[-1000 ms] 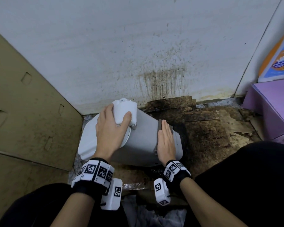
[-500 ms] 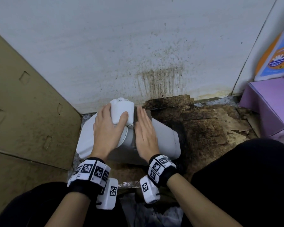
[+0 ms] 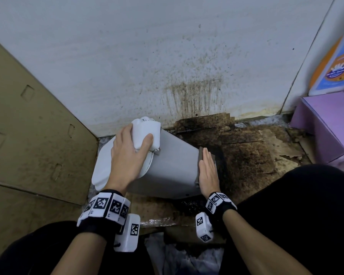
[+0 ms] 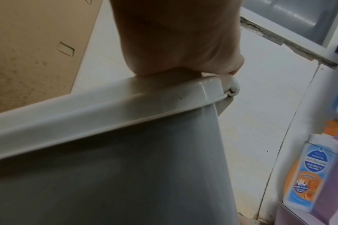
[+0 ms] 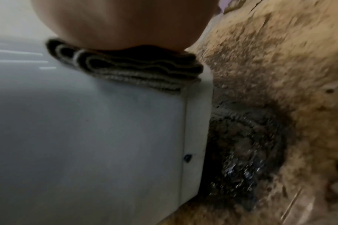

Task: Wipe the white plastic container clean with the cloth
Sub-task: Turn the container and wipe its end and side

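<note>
White plastic container (image 3: 173, 171) lies on its side on stained cardboard (image 3: 252, 155) on the floor, base end to the right, lid end left. Cloth (image 3: 201, 155) is now at the base edge; half a second ago it was up by the hinge, so one stroke along the upper wall looks done (underside likely untouched). Right hand (image 3: 208, 171) presses the cloth with flat, straight fingers. Left hand (image 3: 129, 153) grips the white lid flap (image 3: 147, 132), steadying the container.

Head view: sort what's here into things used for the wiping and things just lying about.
In use:
white plastic container
cloth
left hand, gripping its lid end
right hand, flat on the cloth

Lying about:
cardboard sheet
purple box
soap bottle
</note>
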{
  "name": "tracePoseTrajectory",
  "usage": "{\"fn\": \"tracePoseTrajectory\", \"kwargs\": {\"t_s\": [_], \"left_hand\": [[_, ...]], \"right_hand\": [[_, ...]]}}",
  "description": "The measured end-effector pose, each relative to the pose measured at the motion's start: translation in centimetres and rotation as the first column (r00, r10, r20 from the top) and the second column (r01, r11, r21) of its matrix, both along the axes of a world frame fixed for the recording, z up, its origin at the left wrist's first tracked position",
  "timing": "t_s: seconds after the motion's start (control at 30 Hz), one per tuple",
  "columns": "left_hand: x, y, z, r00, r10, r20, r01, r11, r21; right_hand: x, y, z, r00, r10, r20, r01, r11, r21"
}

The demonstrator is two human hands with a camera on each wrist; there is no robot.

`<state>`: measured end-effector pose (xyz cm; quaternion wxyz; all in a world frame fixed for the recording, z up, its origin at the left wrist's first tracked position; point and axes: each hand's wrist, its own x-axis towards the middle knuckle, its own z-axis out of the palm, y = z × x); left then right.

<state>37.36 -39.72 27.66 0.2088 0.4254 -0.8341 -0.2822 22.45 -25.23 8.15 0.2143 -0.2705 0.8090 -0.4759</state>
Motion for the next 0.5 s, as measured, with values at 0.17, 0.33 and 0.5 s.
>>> {"fn": "tracePoseTrajectory", "kwargs": {"t_s": [0.17,0.33,0.5], "left_hand": [[0.4,-0.4,-0.1,1.000,-0.006,0.001,0.006,1.000,0.003],[0.3,-0.3,-0.2,1.000,-0.005,0.002,0.005,1.000,-0.015],[0.3,-0.2,-0.3,1.000,-0.003,-0.004,0.003,1.000,-0.015]], "right_hand": [[1.0,-1.1,1.7,0.998,-0.064,0.026,0.064,0.998,-0.020],[3.9,-4.0,7.2,0.999,0.017,-0.038,-0.022,0.990,-0.140],[5.7,-5.8,11.5,0.979,0.185,-0.082,-0.200,0.946,-0.256]]}}
